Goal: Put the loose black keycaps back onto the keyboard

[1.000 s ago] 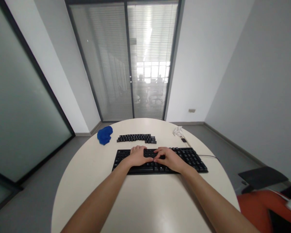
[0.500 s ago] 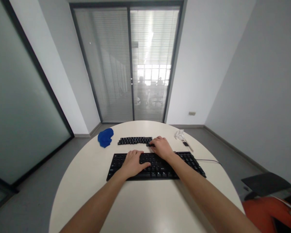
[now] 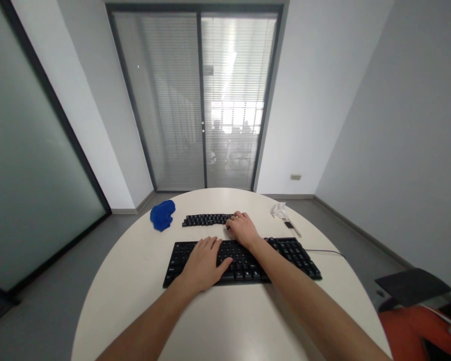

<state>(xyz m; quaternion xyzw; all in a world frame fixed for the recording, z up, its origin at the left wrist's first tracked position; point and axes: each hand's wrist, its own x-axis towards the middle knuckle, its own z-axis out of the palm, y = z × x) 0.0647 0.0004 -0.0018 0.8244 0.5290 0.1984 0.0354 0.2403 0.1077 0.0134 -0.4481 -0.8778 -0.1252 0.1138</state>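
A black keyboard (image 3: pixel 295 258) lies on the round table, and a part of its surface looks bare of keycaps. My left hand (image 3: pixel 204 263) rests flat on its left half, fingers forward and thumb spread out to the right. Beyond the keyboard, loose black keycaps (image 3: pixel 205 219) are set side by side in rows. At the right end of those rows is my right hand (image 3: pixel 242 228), its fingers curled down and closed around a small dark keycap. The fingertips mostly hide this keycap, and the right forearm crosses above the keyboard.
A crumpled blue cloth (image 3: pixel 162 214) lies on the far left of the white table (image 3: pixel 229 321). At the far right are a brush (image 3: pixel 291 227) and a crumpled white wrapper (image 3: pixel 278 209). The keyboard cable (image 3: pixel 325 250) runs off the right edge. An orange chair (image 3: pixel 413 331) stands at the lower right.
My right hand has shifted slightly left along the keycap rows, its fingers still curled. My left hand stays on the keyboard. The view has tilted a little.
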